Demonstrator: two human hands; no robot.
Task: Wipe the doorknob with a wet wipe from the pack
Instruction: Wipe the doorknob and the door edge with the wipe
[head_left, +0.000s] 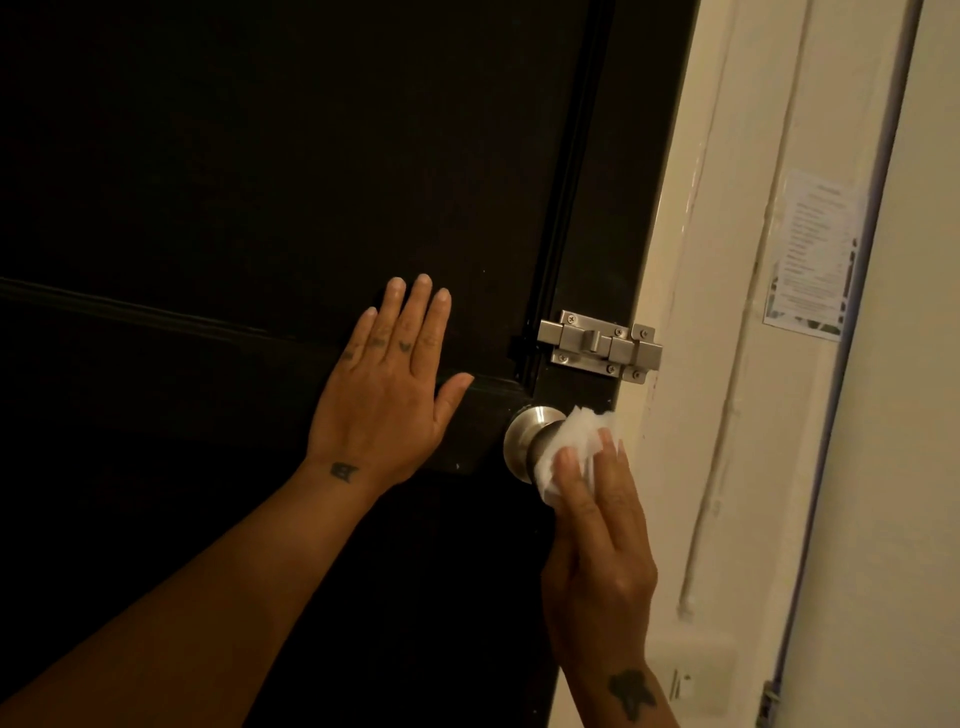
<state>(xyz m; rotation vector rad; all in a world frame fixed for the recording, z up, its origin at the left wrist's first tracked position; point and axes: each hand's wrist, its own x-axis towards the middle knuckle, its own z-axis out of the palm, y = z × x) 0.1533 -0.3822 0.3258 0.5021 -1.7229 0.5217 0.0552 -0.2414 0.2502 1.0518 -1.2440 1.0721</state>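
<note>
We press a crumpled white wet wipe (574, 447) against the round brushed-steel doorknob (532, 441) with our right hand (597, 551); its grip is closed on the wipe, fingers pinning the cloth to the near, right-hand face of the knob; our left hand (387, 384) lies flat and spread on the dark, almost black panelled door (260, 182), well to the left of that grip, holding nothing.

We judge the risks from here to be modest; the wipe is bunched rather than spread, so it could slide off the smooth curved metal, or clean only the side facing us and leave the far left side and the neck behind the knob untouched; pushing hard could turn the knob or swing the door, since we cannot tell whether the silver steel slide bolt (600, 345) just above the grip is engaged; our flat left palm seems there to steady the panel; fingertips riding beyond the cloth's edge could smear bare metal again.

For writing, a white printed paper notice (813, 254) hangs on the cream wall (909, 415) up and to the right of the grip; its lines of text are too blurred to read; no brand shows on the wipe, the knob or the bolt; the pack is not in view.
</note>
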